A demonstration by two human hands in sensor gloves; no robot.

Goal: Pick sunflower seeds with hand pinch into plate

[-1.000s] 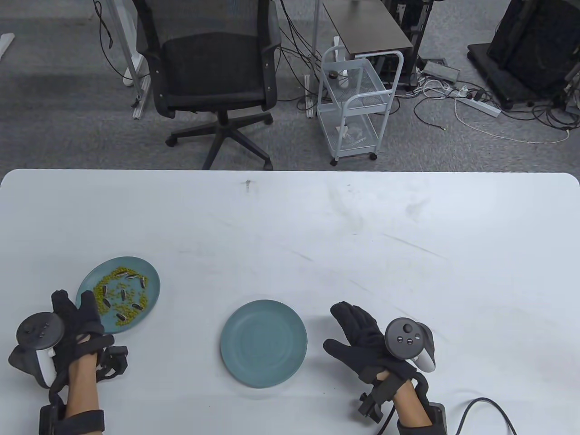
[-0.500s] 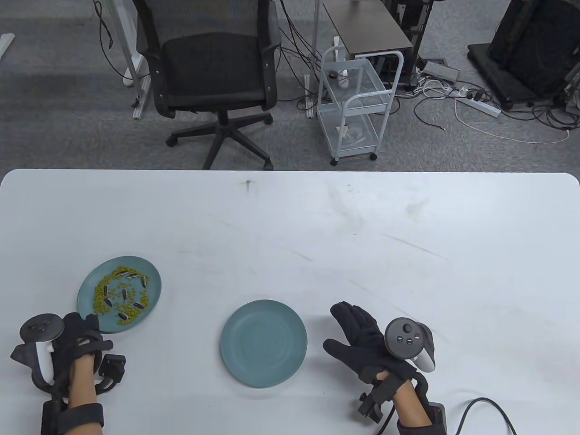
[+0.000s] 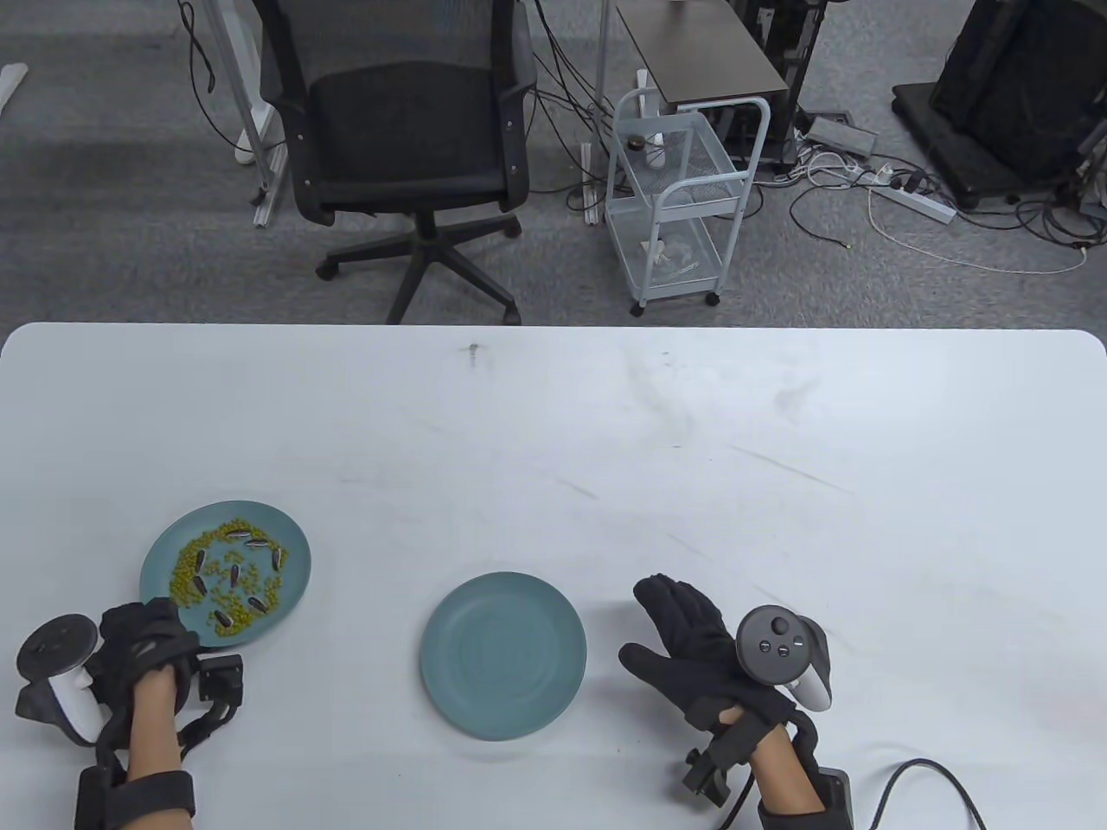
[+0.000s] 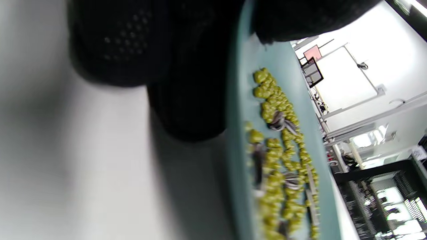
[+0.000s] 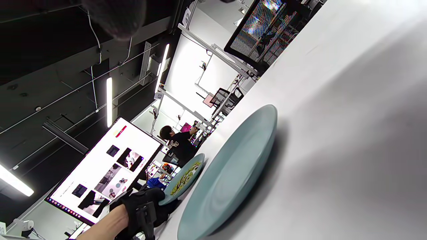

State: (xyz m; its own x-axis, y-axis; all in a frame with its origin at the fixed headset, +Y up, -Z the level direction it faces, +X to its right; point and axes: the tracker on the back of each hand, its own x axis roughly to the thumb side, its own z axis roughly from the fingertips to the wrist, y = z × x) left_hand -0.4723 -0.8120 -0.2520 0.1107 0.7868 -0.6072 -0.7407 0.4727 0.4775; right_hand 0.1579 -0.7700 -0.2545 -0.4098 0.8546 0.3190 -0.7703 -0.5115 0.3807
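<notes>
A teal plate (image 3: 294,562) at the near left holds several dark striped sunflower seeds (image 3: 257,543) mixed with small yellow-green beans. My left hand (image 3: 143,644) grips this plate's near-left rim. In the left wrist view the fingers (image 4: 186,83) lie under the rim (image 4: 238,166) with the thumb on top, and the seeds (image 4: 278,121) show among the beans. An empty teal plate (image 3: 503,654) lies at the near centre. My right hand (image 3: 683,631) rests open on the table to its right, holding nothing. The right wrist view shows the empty plate (image 5: 233,173).
The white table (image 3: 605,450) stretches far beyond both plates. A black cable (image 3: 934,778) lies at the near right edge. An office chair (image 3: 406,147) and a white wire cart (image 3: 679,199) stand on the floor behind the table.
My left hand has drawn back toward the near edge and closed on the seed plate's rim; the plate has slid slightly nearer. The right hand has not moved.
</notes>
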